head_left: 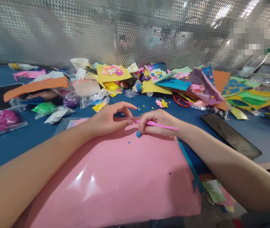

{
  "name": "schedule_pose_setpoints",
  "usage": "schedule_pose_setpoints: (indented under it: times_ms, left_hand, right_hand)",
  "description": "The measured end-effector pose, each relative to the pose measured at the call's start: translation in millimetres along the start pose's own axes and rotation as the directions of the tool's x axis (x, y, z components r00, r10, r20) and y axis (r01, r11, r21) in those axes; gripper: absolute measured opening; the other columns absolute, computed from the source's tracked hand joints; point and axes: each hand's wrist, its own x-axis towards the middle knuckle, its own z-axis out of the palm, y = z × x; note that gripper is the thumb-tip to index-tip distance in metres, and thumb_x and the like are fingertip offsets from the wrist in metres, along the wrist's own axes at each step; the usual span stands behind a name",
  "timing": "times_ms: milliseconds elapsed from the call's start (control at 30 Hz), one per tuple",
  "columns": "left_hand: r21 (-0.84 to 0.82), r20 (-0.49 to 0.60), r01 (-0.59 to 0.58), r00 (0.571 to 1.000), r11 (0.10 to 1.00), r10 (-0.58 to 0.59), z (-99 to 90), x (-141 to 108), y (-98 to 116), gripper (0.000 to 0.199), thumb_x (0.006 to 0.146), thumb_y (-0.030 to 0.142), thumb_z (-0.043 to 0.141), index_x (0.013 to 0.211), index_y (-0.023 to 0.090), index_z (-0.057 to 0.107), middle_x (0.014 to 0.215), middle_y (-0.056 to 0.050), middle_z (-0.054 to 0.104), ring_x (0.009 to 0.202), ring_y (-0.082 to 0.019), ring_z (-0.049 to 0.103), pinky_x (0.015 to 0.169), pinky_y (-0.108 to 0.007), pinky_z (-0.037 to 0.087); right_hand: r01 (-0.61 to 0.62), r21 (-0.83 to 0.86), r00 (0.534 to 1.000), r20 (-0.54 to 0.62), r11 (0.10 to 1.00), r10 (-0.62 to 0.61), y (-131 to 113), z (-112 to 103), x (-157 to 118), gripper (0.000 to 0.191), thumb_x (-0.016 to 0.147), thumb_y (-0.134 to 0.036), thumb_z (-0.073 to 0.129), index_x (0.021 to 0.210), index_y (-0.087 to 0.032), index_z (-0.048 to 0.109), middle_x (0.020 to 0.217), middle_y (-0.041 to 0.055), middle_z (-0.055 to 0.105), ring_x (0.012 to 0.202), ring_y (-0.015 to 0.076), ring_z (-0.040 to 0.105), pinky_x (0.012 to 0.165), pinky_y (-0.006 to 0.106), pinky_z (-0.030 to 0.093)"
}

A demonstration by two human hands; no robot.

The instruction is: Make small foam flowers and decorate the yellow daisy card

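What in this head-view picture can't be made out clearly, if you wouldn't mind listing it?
Head view:
The middle of the pink plastic tool is hidden by the fingers of the right hand.
The far end of the red-handled scissors is hidden under craft paper.
Two pixelated patches blur part of the perforated metal screen.
The near corner of the pink sheet is cut off by the bottom edge.

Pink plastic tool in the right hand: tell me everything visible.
The pink plastic tool is a slim, smooth, glossy strip ending in a small rounded tip at the wrist side. The right hand holds it between its fingers, roughly level, with the far end poking out toward the left. Its grip is hidden by the fingers, so its shape is unclear. It hangs above a pink sheet, and no contact with that sheet shows.
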Motion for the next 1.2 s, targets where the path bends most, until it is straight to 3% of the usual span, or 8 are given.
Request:
schedule_pose_setpoints:
  times_ms: [133, 267, 467, 800, 1033, 1200]
  left_hand:
    - [-0.001, -0.014, 0.001, 1.0, 1.0, -0.001, 1.0, -0.3, -0.5, 0.044, 0.09, 0.047, 0.064, 0.124, 0.02, 0.064, 0.099, -0.006, 0.073, 0.101, -0.02, 0.07, 0.092, -0.032, 0.058]
    - [0.036, -0.063, 0.024, 0.998, 0.999, -0.022, 1.6, -0.6, -2.0, 0.034, 0.091, 0.047, 0.061, 0.11, 0.021, 0.072, 0.097, -0.005, 0.074, 0.094, -0.019, 0.071, 0.082, -0.028, 0.058]
    - [0.105, -0.064, 0.036, 0.998, 0.994, -0.03, -0.4, -0.1, -2.2, 0.033, 0.092, 0.049, 0.056, 0.105, 0.024, 0.074, 0.104, -0.003, 0.076, 0.099, -0.021, 0.07, 0.085, -0.029, 0.056]
    - [0.119, -0.066, 0.032, 0.998, 0.992, -0.024, -0.1, 1.4, -1.5, 0.037, 0.092, 0.05, 0.054, 0.106, 0.023, 0.074, 0.105, -0.003, 0.076, 0.1, -0.021, 0.069, 0.089, -0.031, 0.055]
    - [0.113, -0.066, 0.016, 0.998, 0.993, -0.009, 0.1, 1.2, -2.0, 0.034, 0.091, 0.047, 0.055, 0.105, 0.023, 0.074, 0.104, -0.003, 0.076, 0.098, -0.02, 0.07, 0.088, -0.03, 0.055]
    - [0.089, -0.06, 0.016, 0.998, 0.996, -0.011, -0.1, 0.8, -2.3, 0.033, 0.092, 0.046, 0.055, 0.104, 0.022, 0.074, 0.103, -0.003, 0.077, 0.097, -0.02, 0.071, 0.086, -0.028, 0.057]
  right_hand:
    - [-0.018, 0.0, 1.0, -0.004, 1.0, 0.018, 0.5, 0.1, 0.0, 0.003, 0.084, -0.019, 0.071, 0.081, -0.019, 0.072, 0.087, 0.0013, 0.078, 0.087, 0.0142, 0.076, 0.081, 0.026, 0.059]
    - [-0.027, -0.007, 1.0, -0.009, 1.0, 0.027, -0.5, 0.5, 0.1, 0.003, 0.085, -0.017, 0.069, 0.085, -0.019, 0.072, 0.088, 0.0012, 0.078, 0.087, 0.0141, 0.075, 0.081, 0.026, 0.059]
    - [0.0, 0.062, 1.0, -0.031, 0.998, 0.002, -1.4, 2.5, -0.1, 0.007, 0.09, -0.017, 0.063, 0.088, -0.018, 0.07, 0.087, 0.0021, 0.074, 0.076, 0.0119, 0.072, 0.071, 0.024, 0.058]
    - [0.066, -0.137, 0.998, -0.005, 0.988, -0.068, -0.3, 6.5, 0.3, 0.009, 0.089, -0.016, 0.064, 0.09, -0.019, 0.073, 0.091, -0.0002, 0.076, 0.086, 0.0112, 0.071, 0.082, 0.024, 0.053]
    - [0.061, -0.052, 0.998, 0.036, 0.997, -0.059, 0.2, 7.4, 0.8, 0.011, 0.091, -0.015, 0.061, 0.089, -0.018, 0.072, 0.091, 0.0008, 0.074, 0.082, 0.0105, 0.071, 0.079, 0.024, 0.055]
    - [0.002, 0.072, 1.0, -0.031, 0.997, 0.0, -0.3, 8.0, 0.8, 0.01, 0.094, -0.024, 0.063, 0.094, -0.017, 0.069, 0.097, 0.0032, 0.073, 0.081, 0.0117, 0.073, 0.075, 0.025, 0.056]
